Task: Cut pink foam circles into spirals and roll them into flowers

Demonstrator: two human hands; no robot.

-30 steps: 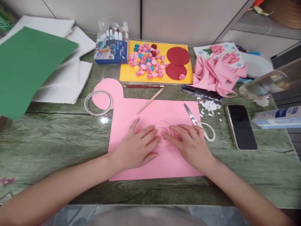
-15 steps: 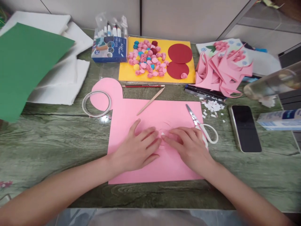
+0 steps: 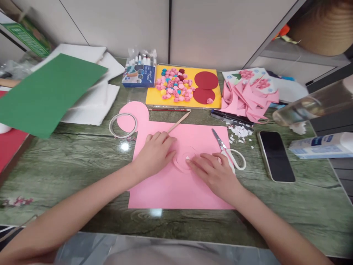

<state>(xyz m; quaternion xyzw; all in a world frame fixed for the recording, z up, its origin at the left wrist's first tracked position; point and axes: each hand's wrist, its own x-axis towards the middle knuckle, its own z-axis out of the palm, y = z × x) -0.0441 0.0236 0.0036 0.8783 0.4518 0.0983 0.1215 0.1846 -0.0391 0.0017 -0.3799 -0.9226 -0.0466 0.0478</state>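
Both my hands are over the pink sheet point(image 3: 176, 191), which lies flat on the bench point(image 3: 74, 162). My right hand point(image 3: 216, 175): fingers loosely spread on the sheet, grip fairly wide, nothing visibly pinched. One fingertip is at a white scrap point(image 3: 188, 158) inside the ring of curved lines. My left hand point(image 3: 157, 152): fingers bent, left of that ring, at the lower end of the wooden stick point(image 3: 179, 121); I can't tell if that grip has hold of anything.

Scissors point(image 3: 235, 157) lie slightly open across the sheet's right edge, near my right hand. White bits point(image 3: 240, 131) and phone point(image 3: 276, 156) further right. Tape roll point(image 3: 111, 126) partly over a pink disc point(image 3: 140, 112), upper left. Pencil point(image 3: 171, 110) just beyond the sheet, then a yellow board point(image 3: 151, 98) with small coloured pieces point(image 3: 175, 86) and two dark red discs point(image 3: 206, 80). Pink offcuts point(image 3: 249, 99) right of the board, marker box point(image 3: 138, 76) left, green sheet point(image 3: 52, 95) far left.
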